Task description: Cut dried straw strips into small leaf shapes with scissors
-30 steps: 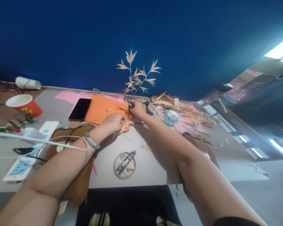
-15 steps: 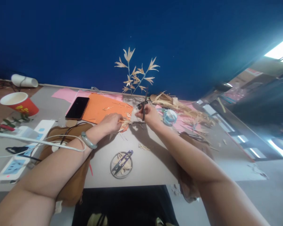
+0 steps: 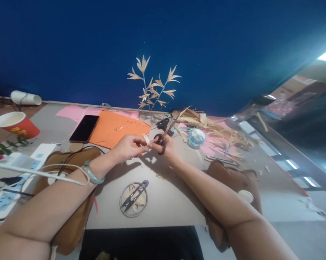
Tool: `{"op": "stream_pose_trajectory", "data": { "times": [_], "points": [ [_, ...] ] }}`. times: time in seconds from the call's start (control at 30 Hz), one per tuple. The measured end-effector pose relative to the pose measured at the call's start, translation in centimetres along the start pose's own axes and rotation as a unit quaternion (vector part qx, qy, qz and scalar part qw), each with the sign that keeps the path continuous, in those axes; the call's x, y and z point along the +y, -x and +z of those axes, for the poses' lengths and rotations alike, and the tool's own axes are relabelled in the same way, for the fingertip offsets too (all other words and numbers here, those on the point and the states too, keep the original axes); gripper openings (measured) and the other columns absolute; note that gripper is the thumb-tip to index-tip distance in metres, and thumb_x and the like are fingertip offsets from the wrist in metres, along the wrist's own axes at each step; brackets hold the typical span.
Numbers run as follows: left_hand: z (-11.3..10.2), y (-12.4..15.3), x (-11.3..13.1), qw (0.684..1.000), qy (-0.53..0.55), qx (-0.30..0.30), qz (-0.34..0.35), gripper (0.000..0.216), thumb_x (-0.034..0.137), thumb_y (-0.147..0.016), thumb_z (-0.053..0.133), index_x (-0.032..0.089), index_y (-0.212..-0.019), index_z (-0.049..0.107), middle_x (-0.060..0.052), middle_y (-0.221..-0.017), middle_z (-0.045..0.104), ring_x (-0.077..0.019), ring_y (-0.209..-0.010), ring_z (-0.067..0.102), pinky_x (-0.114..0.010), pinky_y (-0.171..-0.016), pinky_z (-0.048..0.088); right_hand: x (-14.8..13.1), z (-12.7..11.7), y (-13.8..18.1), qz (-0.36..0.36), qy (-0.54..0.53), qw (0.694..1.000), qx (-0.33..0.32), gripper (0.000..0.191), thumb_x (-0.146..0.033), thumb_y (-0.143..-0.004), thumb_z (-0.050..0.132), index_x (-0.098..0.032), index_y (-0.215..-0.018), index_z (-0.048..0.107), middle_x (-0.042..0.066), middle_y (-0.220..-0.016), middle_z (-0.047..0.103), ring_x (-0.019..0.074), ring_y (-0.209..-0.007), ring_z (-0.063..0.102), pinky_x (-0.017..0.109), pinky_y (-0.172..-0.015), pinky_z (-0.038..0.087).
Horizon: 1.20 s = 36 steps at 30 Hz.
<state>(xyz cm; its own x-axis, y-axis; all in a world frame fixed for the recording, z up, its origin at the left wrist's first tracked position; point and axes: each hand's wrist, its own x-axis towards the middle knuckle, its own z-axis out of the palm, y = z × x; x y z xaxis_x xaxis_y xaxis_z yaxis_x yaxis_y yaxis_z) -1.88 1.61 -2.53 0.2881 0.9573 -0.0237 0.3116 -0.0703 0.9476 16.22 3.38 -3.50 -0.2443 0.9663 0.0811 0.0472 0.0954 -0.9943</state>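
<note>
My left hand point(image 3: 130, 146) is closed, its thumb and fingers pinching a small pale strip of dried husk point(image 3: 147, 139). In my right hand point(image 3: 168, 151) a pair of dark scissors point(image 3: 171, 125) is held by the handles, blades pointing up and away. The right fingertips also meet the husk strip, close to the left ones. Behind the hands stands a branch of pale husk flowers point(image 3: 153, 93) against the blue wall. Nearer to me, purple-handled thread snips point(image 3: 137, 195) lie across a round dish point(image 3: 120, 206) with husk scraps.
An orange sheet point(image 3: 111, 126) and a black phone point(image 3: 85, 128) lie to the left. Beyond them are a red paper cup point(image 3: 22, 126), a power strip point(image 3: 8, 202) and white cables. At right are a tape roll point(image 3: 196, 138), a husk pile point(image 3: 214, 126) and a brown cushion point(image 3: 233, 180).
My hands have come together over the table, the husk strip now raised between them. The scissors have tilted to the right in my right hand. The view has shifted slightly.
</note>
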Motion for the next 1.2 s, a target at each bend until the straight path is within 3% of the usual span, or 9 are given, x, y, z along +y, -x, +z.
{"op": "stream_pose_trajectory", "data": {
  "times": [0.13, 0.3, 0.47, 0.67, 0.9, 1.03, 1.2],
  "points": [
    [0.4, 0.5, 0.7, 0.997, 0.061, 0.045, 0.002, 0.025, 0.040, -0.070, 0.070, 0.016, -0.074, 0.071, 0.002, -0.046, 0.054, -0.0097, -0.041, 0.047, -0.021, -0.042, 0.037, -0.1, 0.0, 0.3, -0.006, 0.001, 1.000, -0.012, 0.038, -0.040, -0.059, 0.081, -0.019, -0.072, 0.052, 0.000, -0.070, 0.064, 0.0133, -0.062, 0.057, 0.028, -0.062, 0.045],
    [0.6, 0.9, 1.4, 0.989, 0.133, 0.056, -0.025, 0.025, 0.040, -0.068, 0.071, 0.016, -0.072, 0.069, 0.003, -0.045, 0.052, -0.0102, -0.040, 0.048, -0.022, -0.041, 0.038, -0.4, 0.3, 0.7, -0.008, -0.008, 1.000, -0.015, 0.039, -0.039, -0.058, 0.082, -0.020, -0.073, 0.052, -0.001, -0.068, 0.064, 0.0126, -0.060, 0.056, 0.027, -0.060, 0.045],
    [0.8, 1.0, 1.4, 0.977, 0.191, 0.078, -0.052, 0.027, 0.039, -0.063, 0.076, 0.016, -0.075, 0.068, 0.000, -0.054, 0.060, -0.0106, -0.044, 0.053, -0.021, -0.041, 0.040, -0.6, 0.4, 0.9, -0.003, -0.015, 1.000, -0.014, 0.040, -0.039, -0.058, 0.082, -0.019, -0.073, 0.051, -0.001, -0.068, 0.064, 0.0122, -0.059, 0.057, 0.026, -0.059, 0.045],
    [0.8, 1.0, 1.5, 0.969, 0.218, 0.091, -0.069, 0.027, 0.036, -0.061, 0.078, 0.016, -0.076, 0.066, -0.001, -0.062, 0.064, -0.0109, -0.047, 0.056, -0.022, -0.042, 0.044, -1.1, 0.4, 1.1, 0.010, -0.014, 1.000, -0.016, 0.040, -0.038, -0.056, 0.083, -0.019, -0.072, 0.051, -0.002, -0.066, 0.063, 0.0114, -0.058, 0.055, 0.026, -0.058, 0.045],
    [0.9, 0.9, 1.4, 0.965, 0.230, 0.094, -0.084, 0.024, 0.034, -0.064, 0.077, 0.017, -0.074, 0.063, 0.003, -0.060, 0.060, -0.0058, -0.041, 0.048, -0.019, -0.041, 0.040, -0.9, 0.5, 1.0, 0.009, 0.002, 1.000, -0.025, 0.039, -0.040, -0.057, 0.081, -0.019, -0.072, 0.051, -0.002, -0.067, 0.062, 0.0111, -0.058, 0.054, 0.025, -0.058, 0.044],
    [0.8, 0.6, 1.3, 0.967, 0.231, 0.092, -0.061, 0.026, 0.037, -0.066, 0.075, 0.016, -0.075, 0.063, 0.003, -0.057, 0.058, -0.0055, -0.041, 0.046, -0.018, -0.039, 0.036, -1.6, 0.7, 0.8, 0.007, 0.020, 1.000, -0.019, 0.039, -0.041, -0.058, 0.080, -0.019, -0.071, 0.050, -0.003, -0.064, 0.060, 0.0104, -0.057, 0.052, 0.025, -0.057, 0.042],
    [0.2, 0.3, 0.9, 0.969, 0.211, 0.126, 0.027, 0.026, 0.038, -0.068, 0.073, 0.015, -0.073, 0.063, 0.001, -0.061, 0.061, -0.0081, -0.051, 0.053, -0.020, -0.050, 0.043, -3.7, 0.4, -0.3, 0.004, 0.068, 0.997, -0.034, 0.042, -0.040, -0.053, 0.082, -0.018, -0.071, 0.051, -0.004, -0.062, 0.057, 0.0106, -0.056, 0.052, 0.025, -0.056, 0.041]
  ]
}}
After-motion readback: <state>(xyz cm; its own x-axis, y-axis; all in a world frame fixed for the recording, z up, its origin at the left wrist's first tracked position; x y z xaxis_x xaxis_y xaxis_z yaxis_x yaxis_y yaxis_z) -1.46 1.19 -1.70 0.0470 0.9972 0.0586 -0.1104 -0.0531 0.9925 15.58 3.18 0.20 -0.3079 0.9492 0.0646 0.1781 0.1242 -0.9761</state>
